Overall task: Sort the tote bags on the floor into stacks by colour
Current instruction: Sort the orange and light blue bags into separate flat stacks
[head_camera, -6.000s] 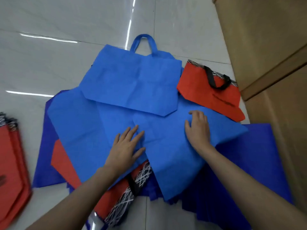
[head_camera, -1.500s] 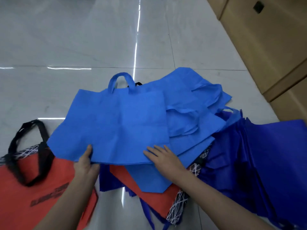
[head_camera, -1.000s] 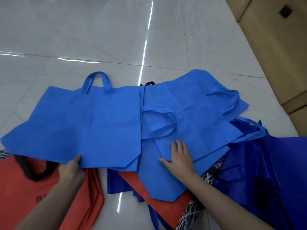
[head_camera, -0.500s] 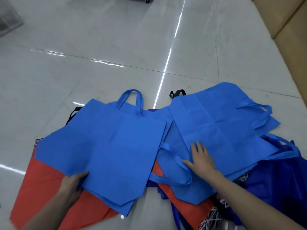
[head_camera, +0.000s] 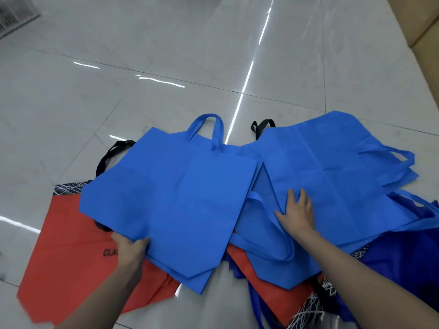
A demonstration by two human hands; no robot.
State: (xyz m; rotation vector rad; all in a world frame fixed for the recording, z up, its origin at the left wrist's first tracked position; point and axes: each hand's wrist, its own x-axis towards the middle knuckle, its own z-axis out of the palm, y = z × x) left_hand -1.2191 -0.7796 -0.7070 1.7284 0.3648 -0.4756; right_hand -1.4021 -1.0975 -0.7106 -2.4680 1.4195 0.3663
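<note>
We are gripping the near edge of a light blue bag (head_camera: 171, 200) with our left hand (head_camera: 129, 249), fingers clamped on the fabric, thumb on top, and the bag is lying partly over the red stack (head_camera: 71, 264) on the floor (head_camera: 166, 43). Our right hand (head_camera: 297, 216) is pressing flat, fingers spread, on the blue pile (head_camera: 332, 176) beside it. The risk we are watching: this bag settling on the reds and mixing colours, or the thin cloth (it looks limp) folding as we drag one-handed; a loose loop (head_camera: 261, 233) near our right wrist could snag too. The bag's handle (head_camera: 206, 129) is pointing away from us, long axis running near-to-far, tilted slightly.
</note>
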